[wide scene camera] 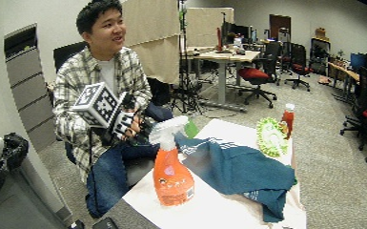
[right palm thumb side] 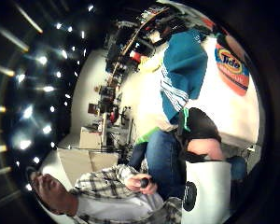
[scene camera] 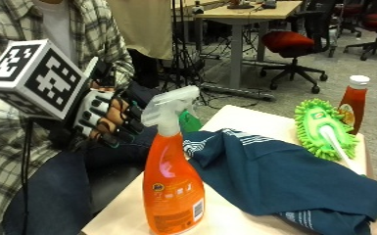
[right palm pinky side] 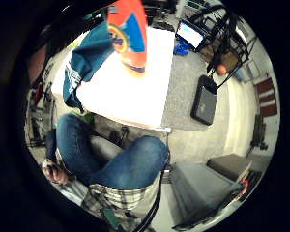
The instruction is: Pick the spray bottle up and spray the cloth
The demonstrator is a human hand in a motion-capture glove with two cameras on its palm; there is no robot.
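An orange spray bottle [scene camera: 172,191] with a white trigger head stands upright at the near corner of the white table [scene camera: 230,220]. A teal cloth [scene camera: 279,181] with white stripes lies crumpled right beside it, spread toward the table's far side. My gloved right hand [scene camera: 109,117] hovers off the table's edge, above my lap and a short way from the bottle's head. Its fingers are loosely curled and hold nothing. The palm views look down on the bottle [right palm pinky side: 128,34] and the cloth [right palm pinky side: 87,55] from above and to the side.
A green fluffy mop head [scene camera: 321,129] and a ketchup bottle [scene camera: 353,103] stand at the table's far end. A grey surface with a black device [right palm pinky side: 204,101] adjoins the table. Desks and office chairs [scene camera: 292,44] fill the room behind.
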